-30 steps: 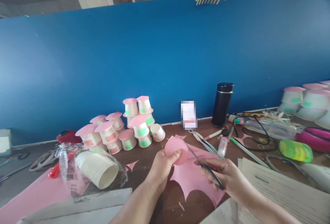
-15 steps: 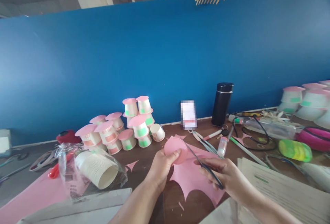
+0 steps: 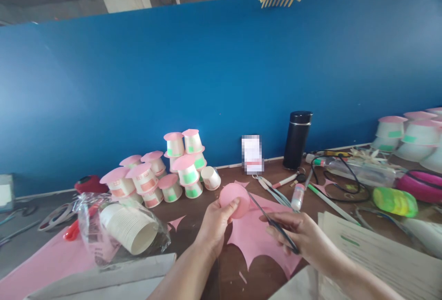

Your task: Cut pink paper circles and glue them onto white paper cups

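A round pink paper disc is pinched by my left hand, thumb on its face. My right hand is closed around a pair of scissors with dark handles. Their blades point up and left, the tips at the disc's right edge. Under both hands lies a pink sheet with scalloped cut-outs along its edge. Small pink scraps lie on the brown table in front of it.
At left, white paper cups with pink discs stand stacked, behind a bagged sleeve of cups. A black flask and a badge stand along the blue partition. Papers, cables and a green-yellow bottle lie at right.
Almost nothing differs. The disc and my left hand have shifted very slightly left; the scissors stay at the disc's edge.
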